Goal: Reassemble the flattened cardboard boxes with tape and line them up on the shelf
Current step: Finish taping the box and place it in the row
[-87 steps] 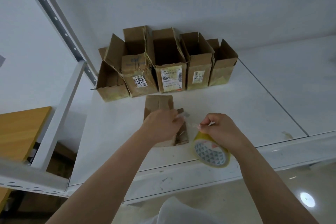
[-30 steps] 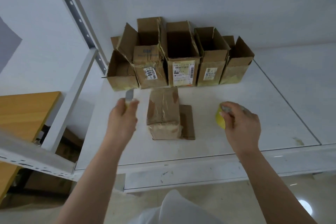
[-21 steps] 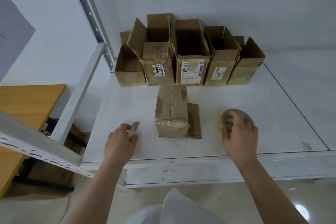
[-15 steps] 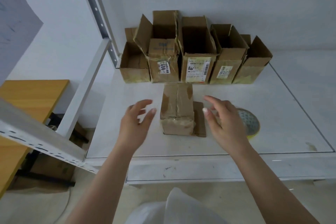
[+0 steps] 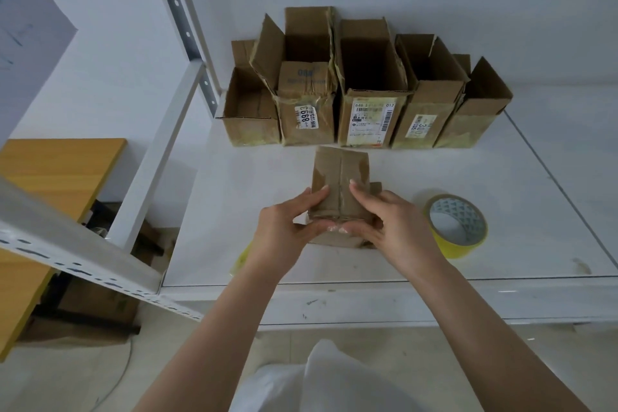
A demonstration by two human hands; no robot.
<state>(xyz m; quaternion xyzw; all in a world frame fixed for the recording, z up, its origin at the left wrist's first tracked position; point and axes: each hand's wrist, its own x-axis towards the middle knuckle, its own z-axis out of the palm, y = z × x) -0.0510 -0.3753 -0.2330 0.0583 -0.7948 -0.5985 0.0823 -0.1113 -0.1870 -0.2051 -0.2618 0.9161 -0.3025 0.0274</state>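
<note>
Both hands now on the box [image 5: 339, 191], where half a second ago both hovered spread and empty to either side of it. Left hand [image 5: 284, 227] curled round the near left corner, fingers [image 5: 317, 195] on the taped top, thumb under the front edge; right hand [image 5: 394, 224] mirrored on the near right corner, fingers on top beside the centre seam, thumb tucked at the front. Thumbs almost meeting at the lower edge. Box lying on the shelf [image 5: 501, 197], just in front of the row [image 5: 364, 94] of five open boxes standing against the wall, its far end nearly touching them. Tape roll [image 5: 456, 226] set down flat to the right, close to the right wrist but not touching. Something yellow [image 5: 241, 259] peeking out beside the left forearm near the shelf's front edge, too hidden to name. Compared with a second ago: no tool in the left hand, no roll in the right. Likely meaning: taping of this box finished, or close to it, and the grip either a last press along the seam or the start of a lift. Probable next step: turning the box upright and setting it in the row.
</note>
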